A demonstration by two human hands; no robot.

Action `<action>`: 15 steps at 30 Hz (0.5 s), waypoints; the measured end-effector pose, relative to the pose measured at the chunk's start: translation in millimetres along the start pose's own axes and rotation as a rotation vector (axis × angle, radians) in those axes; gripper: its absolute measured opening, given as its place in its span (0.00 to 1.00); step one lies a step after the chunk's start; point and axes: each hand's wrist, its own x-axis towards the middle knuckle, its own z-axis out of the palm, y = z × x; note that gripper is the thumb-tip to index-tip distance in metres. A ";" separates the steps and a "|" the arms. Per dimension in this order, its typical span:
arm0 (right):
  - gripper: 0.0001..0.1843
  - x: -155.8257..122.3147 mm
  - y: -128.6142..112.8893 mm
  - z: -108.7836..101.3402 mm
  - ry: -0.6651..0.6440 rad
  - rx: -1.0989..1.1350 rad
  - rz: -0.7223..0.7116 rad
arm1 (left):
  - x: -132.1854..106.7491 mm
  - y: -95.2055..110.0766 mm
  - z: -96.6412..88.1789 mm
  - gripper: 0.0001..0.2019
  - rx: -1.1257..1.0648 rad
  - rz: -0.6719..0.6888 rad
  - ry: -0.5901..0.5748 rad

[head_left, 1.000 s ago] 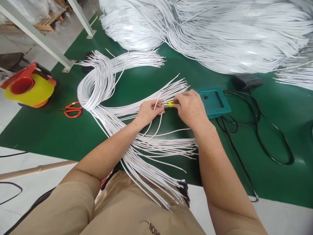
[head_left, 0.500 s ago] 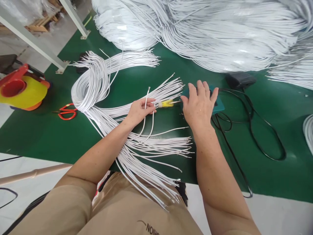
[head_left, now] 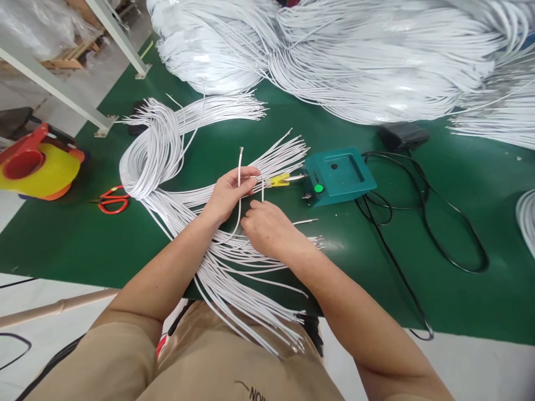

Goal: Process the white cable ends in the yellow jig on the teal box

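Observation:
My left hand (head_left: 229, 195) pinches a thin white wire (head_left: 239, 167) whose metal-tipped end sticks up past the thumb. Its fingertips are just left of a yellow clip-like piece (head_left: 279, 180), joined by a metal rod to a teal box (head_left: 340, 175) with a green button (head_left: 319, 189). Close below, my right hand (head_left: 270, 229) is closed around a short white wire that rises toward the clip; the fingertips are partly hidden. Under both forearms fans a bundle of white wires (head_left: 234, 273) with metal tips, and another bunch (head_left: 284, 156) lies behind the left hand.
Red-handled scissors (head_left: 113, 200) lie left of the coiled wires (head_left: 136, 156). A yellow-and-red tape dispenser (head_left: 42, 164) stands at the far left. Large white wire heaps (head_left: 376, 61) cover the back of the green table (head_left: 418, 301). A black adapter (head_left: 403, 136) and loose black cables (head_left: 463, 223) are at right.
My right hand has left the top of the teal box and moved left and nearer, onto a white wire beside my left hand. The box and its green button are now uncovered.

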 end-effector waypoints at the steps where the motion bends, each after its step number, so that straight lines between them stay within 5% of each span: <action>1: 0.11 -1.0 -1.6 -3.4 -0.063 0.053 0.051 | -0.2 0.9 0.1 0.17 0.029 -0.005 0.011; 5: 0.13 -6.4 5.5 -24.4 -0.214 0.387 0.249 | -3.1 0.9 1.5 0.18 0.211 0.007 -0.025; 11: 0.11 -5.8 44.5 -28.6 0.581 0.817 0.631 | -18.2 -3.6 13.0 0.13 0.542 0.196 -0.131; 15: 0.13 -2.0 50.2 -20.3 0.714 1.128 0.581 | -22.7 -2.0 19.7 0.15 0.391 0.198 -0.204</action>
